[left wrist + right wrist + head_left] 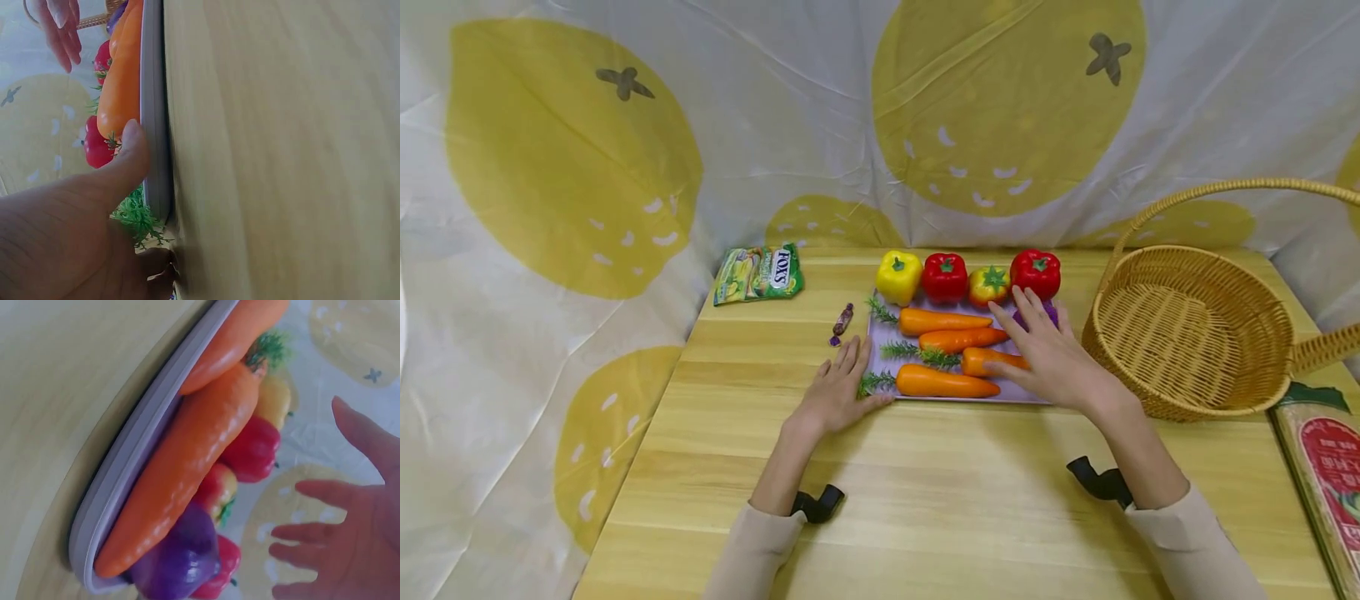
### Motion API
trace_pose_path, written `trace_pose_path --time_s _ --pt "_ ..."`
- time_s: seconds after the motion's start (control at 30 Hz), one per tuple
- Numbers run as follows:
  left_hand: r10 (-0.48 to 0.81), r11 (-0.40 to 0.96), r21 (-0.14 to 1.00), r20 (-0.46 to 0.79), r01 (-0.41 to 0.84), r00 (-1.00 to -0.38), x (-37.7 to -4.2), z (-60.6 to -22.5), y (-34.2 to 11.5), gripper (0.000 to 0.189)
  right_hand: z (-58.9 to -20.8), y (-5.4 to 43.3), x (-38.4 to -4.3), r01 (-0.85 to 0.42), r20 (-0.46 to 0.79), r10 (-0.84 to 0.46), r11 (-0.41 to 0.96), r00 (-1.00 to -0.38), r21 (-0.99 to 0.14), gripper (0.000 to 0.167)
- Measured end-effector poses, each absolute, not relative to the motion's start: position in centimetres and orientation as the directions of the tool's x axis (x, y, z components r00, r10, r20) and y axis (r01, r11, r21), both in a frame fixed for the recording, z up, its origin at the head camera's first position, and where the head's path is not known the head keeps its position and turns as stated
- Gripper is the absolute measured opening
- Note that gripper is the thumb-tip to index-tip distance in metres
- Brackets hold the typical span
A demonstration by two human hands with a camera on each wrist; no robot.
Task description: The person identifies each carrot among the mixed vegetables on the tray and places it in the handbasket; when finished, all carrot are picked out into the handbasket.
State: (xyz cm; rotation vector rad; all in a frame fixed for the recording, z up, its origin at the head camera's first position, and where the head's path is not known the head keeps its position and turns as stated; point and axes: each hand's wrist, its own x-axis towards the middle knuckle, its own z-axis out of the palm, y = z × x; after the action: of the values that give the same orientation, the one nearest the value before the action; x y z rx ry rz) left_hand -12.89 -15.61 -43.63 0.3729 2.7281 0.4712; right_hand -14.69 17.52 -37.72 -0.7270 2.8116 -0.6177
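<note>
A shallow lilac tray (pixel 1026 393) holds several orange carrots (pixel 943 382) with green tops. Along its far side sit a yellow bell pepper (pixel 898 277), two red peppers (pixel 945 279) and a smaller yellow-and-red one (pixel 988 287). A purple pepper (pixel 178 556), mostly covered by the right hand in the head view, lies at the right end. My left hand (pixel 835 396) is at the tray's near left corner, fingers extended along the side, thumb touching the front rim. Above the tray's right part, my right hand (pixel 1056 358) spreads its fingers and holds nothing.
A wicker basket (pixel 1195 333) with a tall handle stands right of the tray. In front of it lies a packaged bag (pixel 1330 475) with a red label. A green FOX'S candy bag (pixel 760 273) and a wrapped candy (pixel 843 319) lie at left. A lemon-print cloth hangs behind.
</note>
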Motion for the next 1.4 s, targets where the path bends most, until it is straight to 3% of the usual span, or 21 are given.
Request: trace_pose_path --time_s 0.2,0.4,1.4 --pt "0.303 0.911 0.371 -0.306 0.18 -0.902 -12.7 -43.7 -15.5 0.094 -38.5 16.6 -14.7 -0.489 -0.024 -0.573 0.72 -0.819 -0.493 0.067" --pt "0.305 0.912 0.372 -0.333 0.173 -0.892 -13.0 -43.5 -15.5 0.094 -39.8 16.5 -15.2 -0.497 0.037 -0.574 0.673 -0.818 -0.547 0.049" --pt "0.298 0.912 0.384 -0.384 0.142 -0.874 -13.4 -43.2 -15.5 0.095 -41.8 17.2 -16.5 -0.466 0.079 -0.549 0.615 -0.832 -0.636 0.045"
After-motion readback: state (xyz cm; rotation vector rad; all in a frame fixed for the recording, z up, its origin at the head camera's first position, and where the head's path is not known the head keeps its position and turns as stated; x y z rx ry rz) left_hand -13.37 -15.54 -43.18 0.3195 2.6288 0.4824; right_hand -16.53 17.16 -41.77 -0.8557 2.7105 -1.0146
